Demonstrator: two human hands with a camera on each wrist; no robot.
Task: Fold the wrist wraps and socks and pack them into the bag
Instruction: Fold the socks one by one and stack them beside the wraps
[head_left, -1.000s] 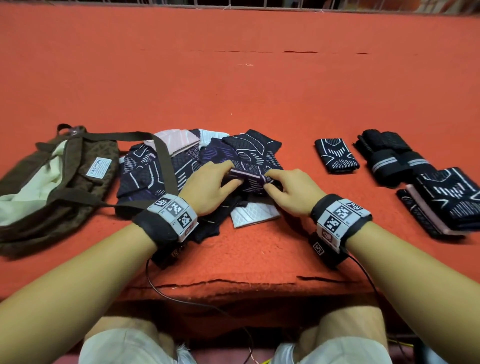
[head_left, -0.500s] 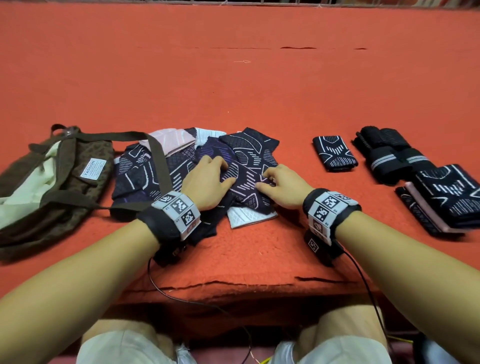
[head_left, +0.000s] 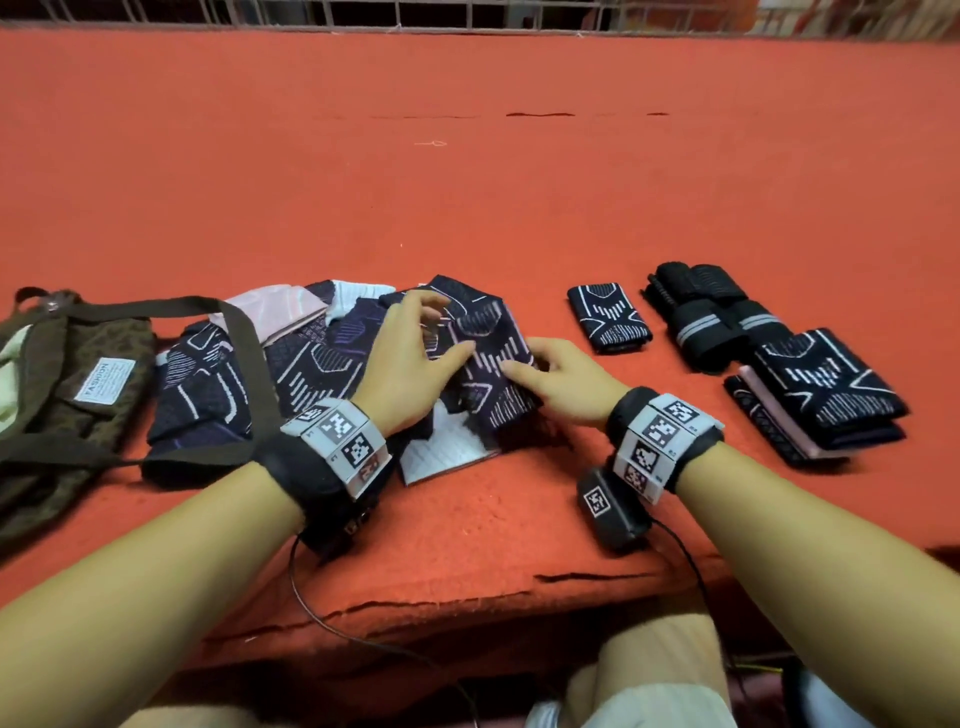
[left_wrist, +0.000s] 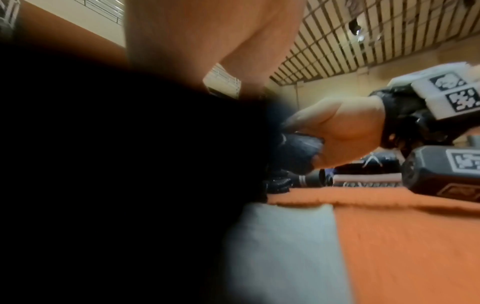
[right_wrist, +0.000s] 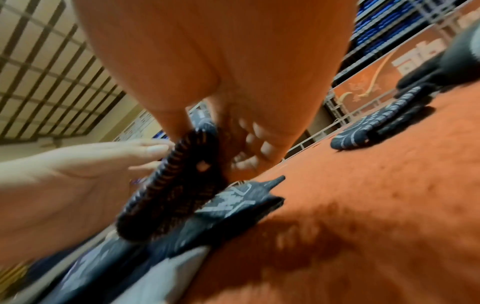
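Observation:
A dark patterned sock (head_left: 493, 364), folded over, lies on top of a pile of unfolded socks (head_left: 291, 364) in the middle of the orange surface. My right hand (head_left: 556, 374) grips its right edge, with the thumb on top and the fingers curled beneath, as the right wrist view shows on the sock (right_wrist: 176, 185). My left hand (head_left: 415, 348) hovers over the sock's left side with straight, spread fingers, blurred by motion. The olive bag (head_left: 78, 384) lies open at the far left, its strap (head_left: 249, 353) draped across the pile.
To the right lie a small folded sock (head_left: 608, 317), rolled black wrist wraps (head_left: 717, 317) and a stack of folded socks (head_left: 826, 389). The surface's torn front edge (head_left: 467, 603) is just below my wrists. A wire fence runs along the far side.
Both hands were pinching and then pressing the sock flat. Now the left hand has lifted with its fingers spread, while the right hand grips the folded sock's right edge.

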